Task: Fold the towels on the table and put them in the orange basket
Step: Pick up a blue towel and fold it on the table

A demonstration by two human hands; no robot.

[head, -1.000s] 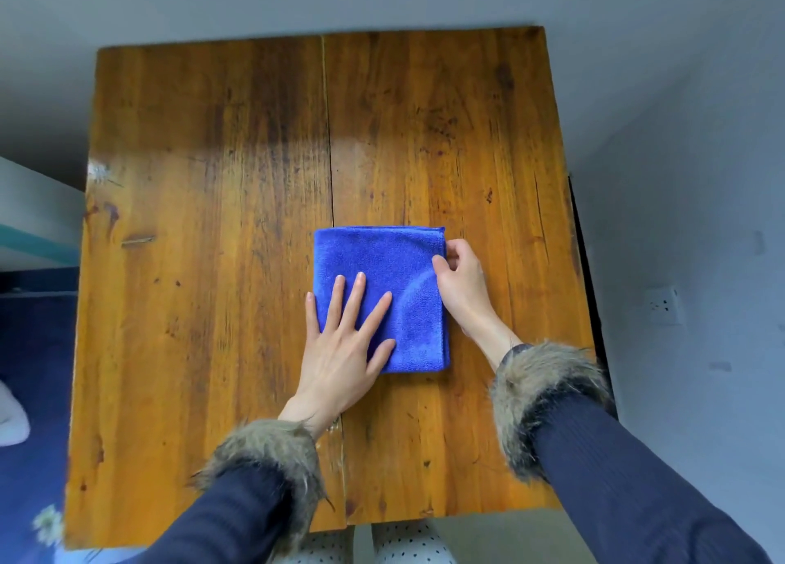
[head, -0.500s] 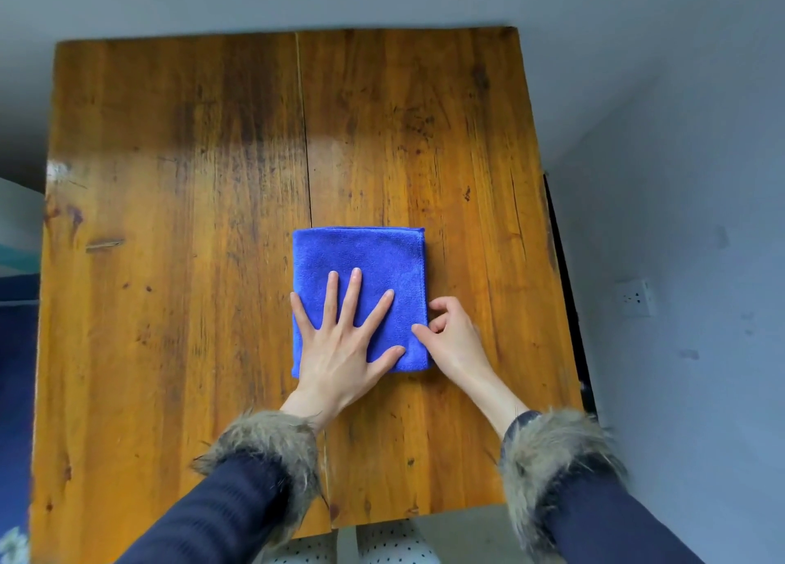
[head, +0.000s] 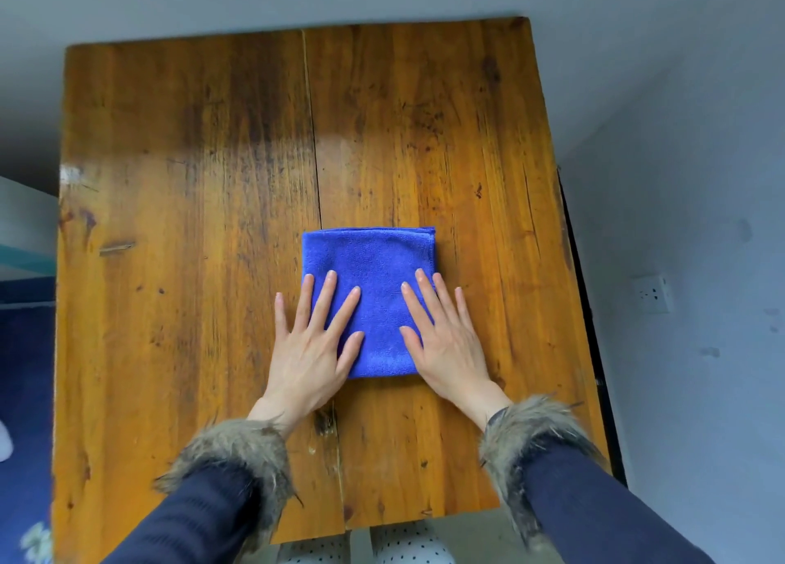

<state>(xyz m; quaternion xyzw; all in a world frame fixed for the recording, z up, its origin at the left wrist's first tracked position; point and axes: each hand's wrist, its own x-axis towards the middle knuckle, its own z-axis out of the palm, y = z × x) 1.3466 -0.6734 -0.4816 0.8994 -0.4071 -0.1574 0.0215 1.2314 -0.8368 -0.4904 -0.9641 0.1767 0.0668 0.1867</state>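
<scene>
Left hand [head: 313, 342]: flat, palm down, fingers spread, grasping nothing. Its index, middle and ring fingers plus the thumb lie on the near-left part of the blue towel [head: 370, 270]; the little finger and the heel of the palm rest on bare wood just left of the cloth.

Right hand [head: 446, 342]: same posture, flat and splayed, nothing gripped. Thumb, index and middle fingers press the near-right part of the towel; the outer fingers lie past its right edge on the wood.

Towel: folded to a compact, roughly square pad, several layers showing at the far right corner. It lies flat on the wooden table [head: 170, 223], right of the seam between the two boards, nearer to the person's edge than the far one. Far edge straight and roughly parallel to the table's far edge.

Sleeves: dark, ribbed, with fur cuffs [head: 238, 457] at both wrists.

Surroundings: grey wall to the right with a white socket [head: 652, 293]; blue floor at the left
</scene>
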